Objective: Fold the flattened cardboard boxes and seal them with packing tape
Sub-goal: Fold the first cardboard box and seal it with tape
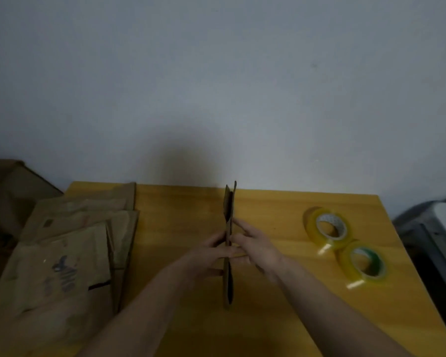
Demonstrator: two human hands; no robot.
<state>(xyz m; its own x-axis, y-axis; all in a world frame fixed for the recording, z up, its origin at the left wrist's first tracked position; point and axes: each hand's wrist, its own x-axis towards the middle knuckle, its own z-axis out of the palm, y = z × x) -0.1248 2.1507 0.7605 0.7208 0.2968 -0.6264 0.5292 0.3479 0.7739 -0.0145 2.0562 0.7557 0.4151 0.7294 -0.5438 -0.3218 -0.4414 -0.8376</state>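
Observation:
A flattened cardboard box (229,202) stands on edge in the middle of the yellow wooden table (273,210), seen edge-on. My left hand (209,256) grips its left face and my right hand (255,247) grips its right face, fingers pressed against the cardboard. A stack of flattened cardboard boxes (70,243) lies on the left part of the table. Two rolls of clear yellowish packing tape lie at the right: one roll (327,228) farther back, the other roll (364,262) nearer, with a green core.
A brown cardboard carton (11,186) sits off the table's left edge. A grey and white object (433,243) stands beyond the right edge. A plain wall (216,86) rises directly behind the table.

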